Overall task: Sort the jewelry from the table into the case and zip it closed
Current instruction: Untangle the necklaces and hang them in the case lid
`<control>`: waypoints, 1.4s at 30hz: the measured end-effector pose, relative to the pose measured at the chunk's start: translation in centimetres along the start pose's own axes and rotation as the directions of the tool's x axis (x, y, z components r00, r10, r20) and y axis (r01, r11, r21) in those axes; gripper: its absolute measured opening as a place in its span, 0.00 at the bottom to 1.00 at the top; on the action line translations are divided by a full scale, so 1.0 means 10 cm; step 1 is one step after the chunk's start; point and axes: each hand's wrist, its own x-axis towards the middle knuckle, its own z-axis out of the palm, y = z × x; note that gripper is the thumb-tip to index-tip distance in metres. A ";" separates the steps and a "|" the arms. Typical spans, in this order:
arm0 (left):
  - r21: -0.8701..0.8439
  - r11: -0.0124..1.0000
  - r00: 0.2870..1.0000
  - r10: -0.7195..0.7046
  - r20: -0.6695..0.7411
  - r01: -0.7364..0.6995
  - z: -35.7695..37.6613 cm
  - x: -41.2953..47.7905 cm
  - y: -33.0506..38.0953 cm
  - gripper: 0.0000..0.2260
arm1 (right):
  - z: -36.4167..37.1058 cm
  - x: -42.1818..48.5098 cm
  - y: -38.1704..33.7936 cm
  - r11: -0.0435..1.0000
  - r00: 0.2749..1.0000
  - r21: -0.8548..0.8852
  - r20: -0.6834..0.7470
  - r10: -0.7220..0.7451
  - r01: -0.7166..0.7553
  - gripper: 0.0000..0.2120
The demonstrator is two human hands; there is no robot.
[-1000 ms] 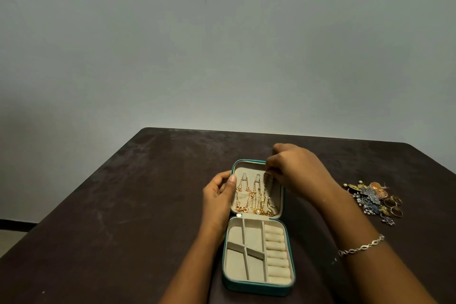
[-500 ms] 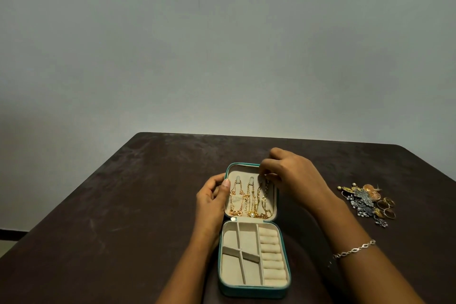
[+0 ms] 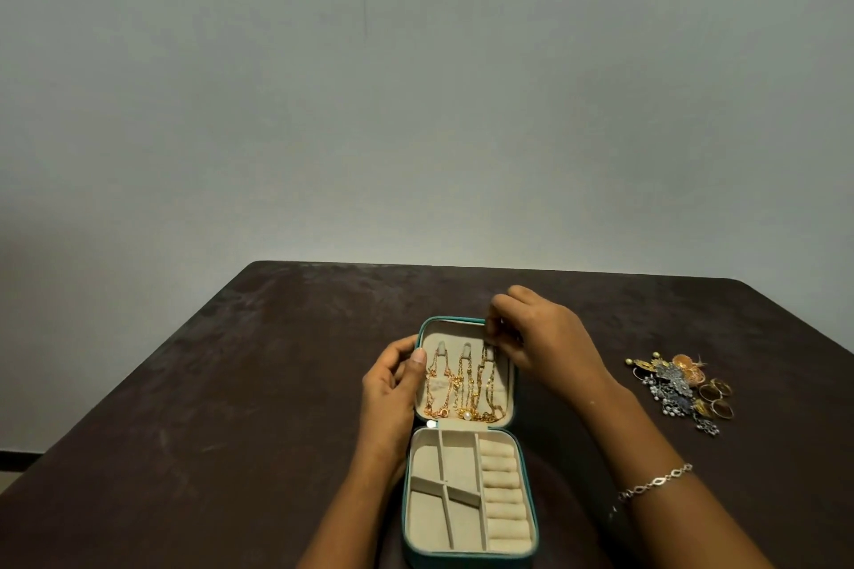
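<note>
Right now the open case (image 3: 467, 561) sits on the tabletop (image 3: 231, 383), 3 gold chains (image 3: 455, 388) hanging in its lid (image 3: 450, 320). The left hand (image 3: 393, 388) grips the lid's 9 o'clock edge; the right hand (image 3: 550, 342) pinches the top of the rightmost chain (image 3: 488, 367). Loose jewelry (image 3: 679, 383) lies at 3 o'clock.

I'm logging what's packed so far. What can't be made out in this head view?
Head view:
- right hand fingertips at the lid's right hook: covered by its own knuckles, so a pinch on the chains is unsure.
- jewelry pile: too small to count.
- case front wall and zip: cut by the bottom edge.
</note>
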 end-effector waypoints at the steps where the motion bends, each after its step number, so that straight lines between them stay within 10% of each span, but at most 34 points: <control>1: -0.011 1.000 1.000 -0.005 -0.003 0.005 0.00 0.00 0.00 0.06 | 0.00 0.00 0.01 0.999 1.000 0.034 0.013 0.018 -0.019 0.06; 16: -0.033 0.999 0.998 0.023 0.056 -0.021 0.00 -0.03 0.05 0.08 | 0.15 -0.28 0.01 0.845 0.945 0.527 -0.221 0.241 -0.093 0.15; 20: -0.038 0.997 0.992 0.065 0.108 -0.061 0.00 -0.04 0.08 0.11 | 0.21 -0.40 -0.06 0.646 0.934 0.749 -0.106 0.341 -0.151 0.18; 42: 0.088 0.990 0.988 -0.116 0.106 0.107 -0.11 0.00 0.02 0.26 | 0.44 -0.47 0.01 0.519 0.911 0.753 0.281 0.302 -0.404 0.43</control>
